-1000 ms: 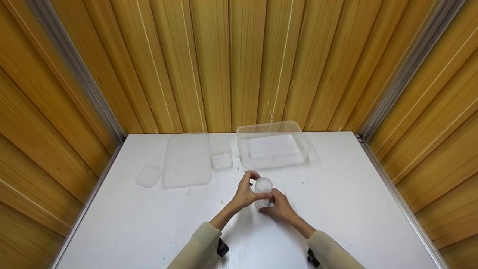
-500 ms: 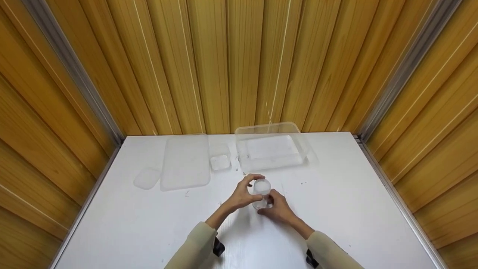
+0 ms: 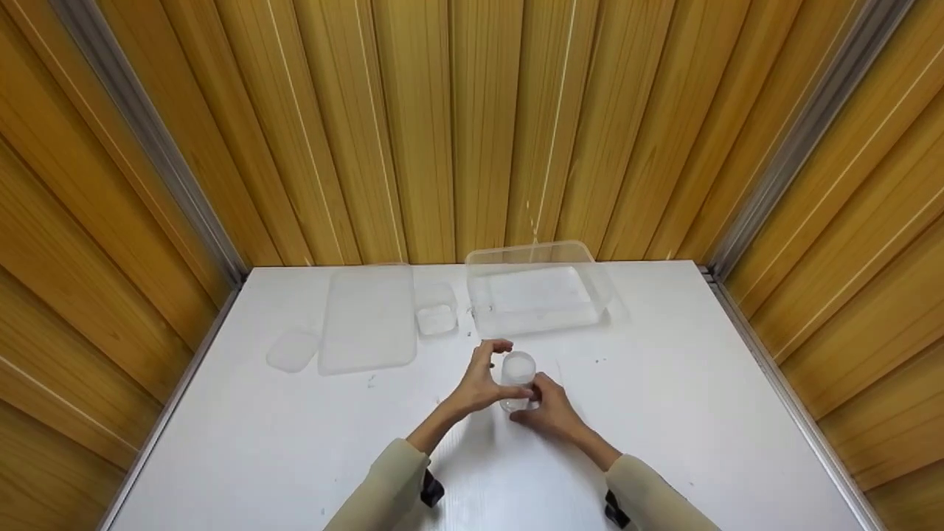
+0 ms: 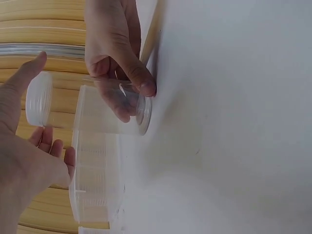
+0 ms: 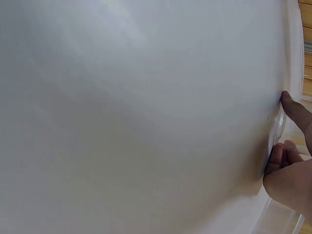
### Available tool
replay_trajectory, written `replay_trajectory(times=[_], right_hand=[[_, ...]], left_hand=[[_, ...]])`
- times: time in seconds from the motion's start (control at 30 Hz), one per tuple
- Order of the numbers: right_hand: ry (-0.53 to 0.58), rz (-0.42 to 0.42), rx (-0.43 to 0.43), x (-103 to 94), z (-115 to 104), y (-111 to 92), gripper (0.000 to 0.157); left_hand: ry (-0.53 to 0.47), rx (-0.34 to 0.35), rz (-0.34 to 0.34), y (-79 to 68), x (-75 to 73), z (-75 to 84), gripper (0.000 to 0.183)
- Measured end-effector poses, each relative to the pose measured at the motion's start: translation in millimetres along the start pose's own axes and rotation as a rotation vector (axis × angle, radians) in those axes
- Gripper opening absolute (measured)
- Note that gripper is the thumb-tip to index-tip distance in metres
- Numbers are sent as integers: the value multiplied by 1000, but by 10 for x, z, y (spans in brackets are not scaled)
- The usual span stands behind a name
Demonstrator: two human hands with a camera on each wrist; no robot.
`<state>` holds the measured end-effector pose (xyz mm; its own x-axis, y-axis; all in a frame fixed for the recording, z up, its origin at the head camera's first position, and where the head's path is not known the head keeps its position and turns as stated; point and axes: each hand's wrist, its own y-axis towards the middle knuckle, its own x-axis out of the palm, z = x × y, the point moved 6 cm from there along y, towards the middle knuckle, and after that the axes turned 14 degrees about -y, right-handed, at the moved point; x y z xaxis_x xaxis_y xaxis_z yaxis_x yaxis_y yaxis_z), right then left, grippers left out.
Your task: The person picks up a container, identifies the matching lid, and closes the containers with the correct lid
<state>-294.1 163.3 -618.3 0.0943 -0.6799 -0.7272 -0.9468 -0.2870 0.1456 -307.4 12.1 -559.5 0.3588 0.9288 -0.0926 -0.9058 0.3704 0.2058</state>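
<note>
In the head view a clear cylindrical jar (image 3: 515, 402) stands upright at the middle of the white table (image 3: 295, 457). Its translucent ribbed lid (image 4: 39, 99) sits on top. My right hand (image 3: 549, 410) grips the jar low down, thumb on one side and fingers on the other. My left hand (image 3: 479, 385) is spread loosely about the lid, its thumb held off it in the left wrist view. Whether the left fingertips touch the lid's edge, I cannot tell. The right wrist view shows mostly tabletop, with the right fingers (image 5: 295, 109) near the jar's base.
Behind the hands stands a large clear open box (image 3: 542, 321). A small clear container (image 3: 436, 318) is left of it, beside a large flat lid (image 3: 369, 317) and a small square lid (image 3: 293, 350). Wood-patterned walls (image 3: 479, 133) border the table.
My left index finger has drawn back from the lid, and the thumb has shifted slightly across the jar's front. The right hand and the jar stay in place.
</note>
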Motion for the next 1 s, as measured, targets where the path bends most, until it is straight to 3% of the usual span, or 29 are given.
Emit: replay_trajectory(times=[0.23,0.4,0.73,1.0], right_hand=[[-11,7,23,8,9,-15,53],[-20,13,37,8,11,-4,51],[3,11,30,-11,-2,-24,57],[-5,-30,42,8,7,-25,61]], left_hand=[[27,11,68,17,26,11,72],[45,40,73,46,20,58,65],[58,111,-63,60,18,122,61],[40,61,-135,62,26,116,66]])
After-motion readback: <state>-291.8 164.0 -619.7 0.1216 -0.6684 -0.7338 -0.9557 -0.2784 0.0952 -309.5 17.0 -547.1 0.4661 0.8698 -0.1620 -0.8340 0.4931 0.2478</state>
